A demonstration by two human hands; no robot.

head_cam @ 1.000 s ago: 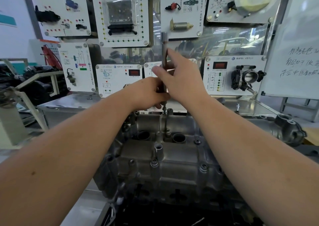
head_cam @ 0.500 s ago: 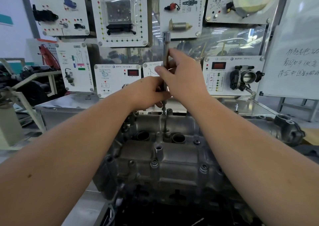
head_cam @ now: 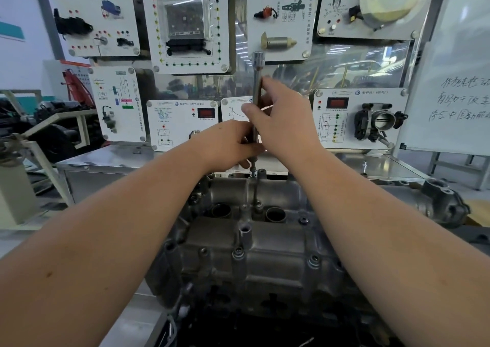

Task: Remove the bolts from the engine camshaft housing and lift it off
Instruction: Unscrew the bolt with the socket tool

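Right, the housing sits mid-frame below your arms: cast grey metal, ribbed and lumpy, looks heavy and rigid, likely oily. Lift it by both long edges, not the bosses. Bolts are small, dark and flanged, several of them seated along the near edge. The extension is a slim chromed rod, upright on a far bolt. Left hand grips its lower end; right hand pinches it higher up.

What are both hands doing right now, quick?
Left hand: grips the lower shaft of the long socket extension.
Right hand: pinches the same shaft higher up.
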